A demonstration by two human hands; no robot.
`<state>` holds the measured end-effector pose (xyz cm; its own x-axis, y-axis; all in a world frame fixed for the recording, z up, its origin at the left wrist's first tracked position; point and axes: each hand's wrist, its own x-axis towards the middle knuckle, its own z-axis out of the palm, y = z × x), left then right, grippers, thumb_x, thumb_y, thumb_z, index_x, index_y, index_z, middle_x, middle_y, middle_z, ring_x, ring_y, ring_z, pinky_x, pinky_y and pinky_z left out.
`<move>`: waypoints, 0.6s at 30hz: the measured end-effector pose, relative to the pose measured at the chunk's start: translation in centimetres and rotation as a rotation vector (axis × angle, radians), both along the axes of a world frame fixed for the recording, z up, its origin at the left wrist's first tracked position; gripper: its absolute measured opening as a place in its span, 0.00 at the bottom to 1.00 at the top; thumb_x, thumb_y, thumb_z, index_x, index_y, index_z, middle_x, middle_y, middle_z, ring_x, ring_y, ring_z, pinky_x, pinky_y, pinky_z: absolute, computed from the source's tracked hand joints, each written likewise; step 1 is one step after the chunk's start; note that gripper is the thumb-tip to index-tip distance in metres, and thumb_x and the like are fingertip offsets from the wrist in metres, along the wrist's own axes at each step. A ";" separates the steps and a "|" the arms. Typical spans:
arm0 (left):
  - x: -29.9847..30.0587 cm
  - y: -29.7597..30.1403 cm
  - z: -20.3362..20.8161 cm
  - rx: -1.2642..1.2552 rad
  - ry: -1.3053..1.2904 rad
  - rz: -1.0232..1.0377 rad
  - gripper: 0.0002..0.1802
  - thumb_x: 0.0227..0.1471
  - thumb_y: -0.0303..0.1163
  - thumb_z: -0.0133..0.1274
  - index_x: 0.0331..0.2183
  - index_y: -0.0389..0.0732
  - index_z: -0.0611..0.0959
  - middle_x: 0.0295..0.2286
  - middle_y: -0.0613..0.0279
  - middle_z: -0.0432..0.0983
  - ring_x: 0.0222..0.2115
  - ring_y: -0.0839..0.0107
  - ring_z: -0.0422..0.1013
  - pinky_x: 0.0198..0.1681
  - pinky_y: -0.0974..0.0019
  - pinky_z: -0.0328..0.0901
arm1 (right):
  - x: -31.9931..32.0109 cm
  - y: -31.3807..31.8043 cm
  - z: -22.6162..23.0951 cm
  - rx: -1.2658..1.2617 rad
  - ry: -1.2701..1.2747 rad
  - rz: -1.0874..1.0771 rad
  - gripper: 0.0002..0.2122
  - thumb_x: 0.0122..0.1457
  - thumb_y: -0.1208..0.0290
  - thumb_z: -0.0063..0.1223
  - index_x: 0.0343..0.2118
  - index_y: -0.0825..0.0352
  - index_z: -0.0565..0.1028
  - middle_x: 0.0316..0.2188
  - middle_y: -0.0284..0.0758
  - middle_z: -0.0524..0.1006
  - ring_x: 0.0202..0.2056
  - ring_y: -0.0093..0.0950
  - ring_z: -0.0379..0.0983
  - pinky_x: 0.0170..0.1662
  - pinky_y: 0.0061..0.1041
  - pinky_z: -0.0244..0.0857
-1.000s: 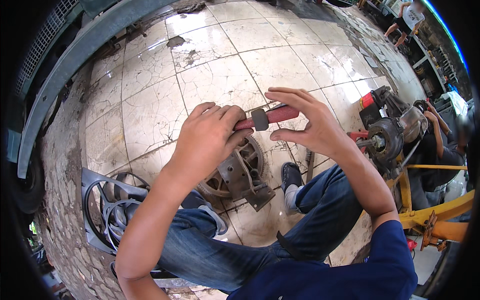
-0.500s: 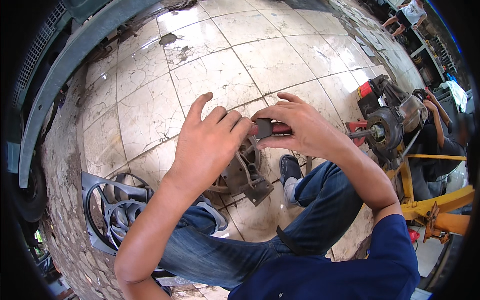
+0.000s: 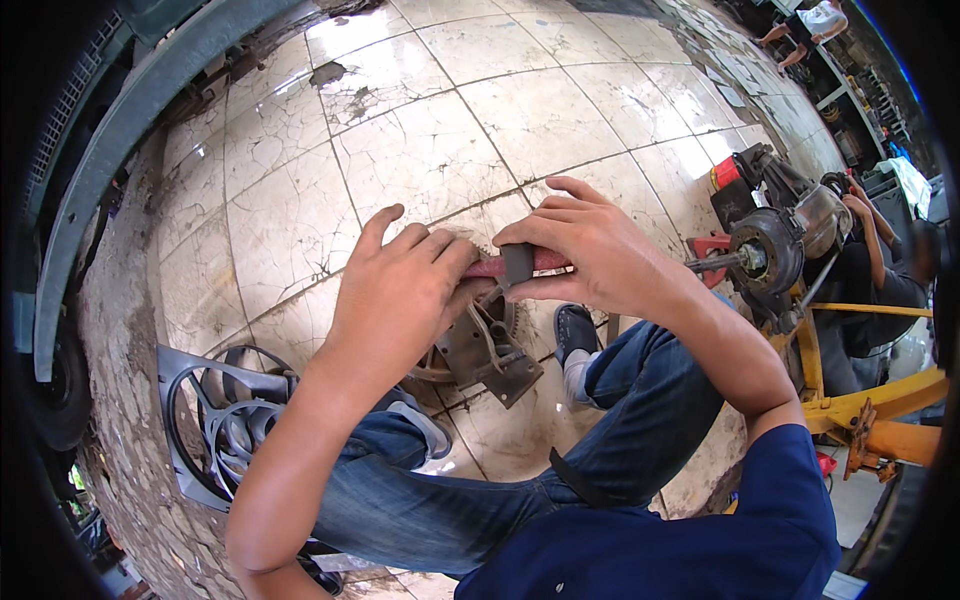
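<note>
Out in front of me, above the floor, a reddish bar (image 3: 550, 260) lies level between my two hands. My left hand (image 3: 398, 290) is closed around its left end, thumb hidden below and forefinger sticking up. With fingers above and thumb below, my right hand (image 3: 612, 245) pinches the bar toward its right end. A small dark, flat square piece (image 3: 518, 264) sits across the bar's middle, against my right fingertips; its material is unclear. Beneath my hands, a brown metal bracket assembly (image 3: 497, 368) with bent rods and a toothed edge rests on the tiles.
Grey ring-shaped frames (image 3: 215, 430) lie at my left. A hub and axle assembly (image 3: 768, 255) stands at the right beside a yellow metal frame (image 3: 880, 400). Another person (image 3: 890, 265) works behind it; one more stands far right. A grey vehicle beam (image 3: 110, 170) curves along the left.
Both hands, with the bar and the dark piece, have shifted slightly left. A little more of the bar shows between the left hand and the dark piece.
</note>
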<state>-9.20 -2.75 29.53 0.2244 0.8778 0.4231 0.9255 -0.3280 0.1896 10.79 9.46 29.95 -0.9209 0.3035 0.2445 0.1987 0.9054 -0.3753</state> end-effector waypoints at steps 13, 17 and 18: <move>-1.1 0.2 -0.1 -0.388 -0.312 -0.039 0.18 0.47 0.32 0.62 0.43 0.43 0.82 0.34 0.60 0.78 0.39 0.60 0.73 0.47 0.59 0.66 | 0.1 0.2 0.5 -0.110 -0.122 0.001 0.20 0.50 0.55 0.66 0.41 0.62 0.78 0.34 0.38 0.80 0.42 0.37 0.75 0.57 0.37 0.60; -0.6 0.4 -0.1 -0.167 -0.048 -0.085 0.22 0.43 0.29 0.63 0.44 0.45 0.81 0.36 0.58 0.78 0.40 0.57 0.73 0.52 0.58 0.64 | 0.0 -0.1 1.6 -0.369 -0.246 -0.109 0.20 0.49 0.55 0.66 0.39 0.64 0.79 0.32 0.39 0.80 0.40 0.39 0.75 0.54 0.35 0.61; -0.6 0.4 -0.3 -0.140 -0.034 -0.097 0.22 0.42 0.29 0.63 0.44 0.44 0.82 0.36 0.58 0.78 0.40 0.56 0.73 0.53 0.57 0.64 | 0.1 0.0 1.6 -0.368 -0.236 -0.110 0.20 0.49 0.55 0.66 0.40 0.64 0.78 0.32 0.39 0.80 0.40 0.38 0.75 0.54 0.35 0.61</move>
